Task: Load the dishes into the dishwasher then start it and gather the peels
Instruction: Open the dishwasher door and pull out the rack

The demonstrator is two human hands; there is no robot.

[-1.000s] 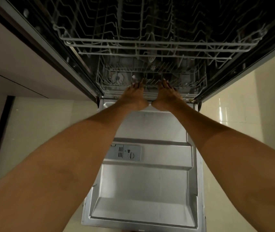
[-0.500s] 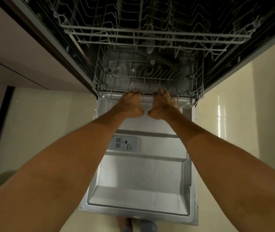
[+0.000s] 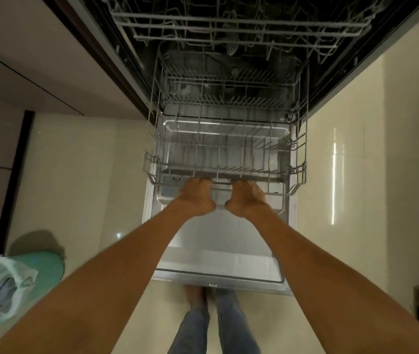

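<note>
- now, at the far left of the floor, a bin with a bag [image 3: 1, 290] has come into view.
- left hand [image 3: 198, 198], fingers curled round the front rail of the lower rack [image 3: 225, 159], has drawn it out over the open door [image 3: 218, 267].
- right hand [image 3: 246, 199] grips the same rail just beside it.
- rack sits half out, holding no dishes; loading can likely begin soon.

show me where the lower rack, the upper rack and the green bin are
lower rack [image 3: 225, 159]: head view, wire grid near its front.
upper rack [image 3: 239, 28]: head view, front rails.
green bin [image 3: 50, 267]: head view, bare green rim beside the bag.
</note>
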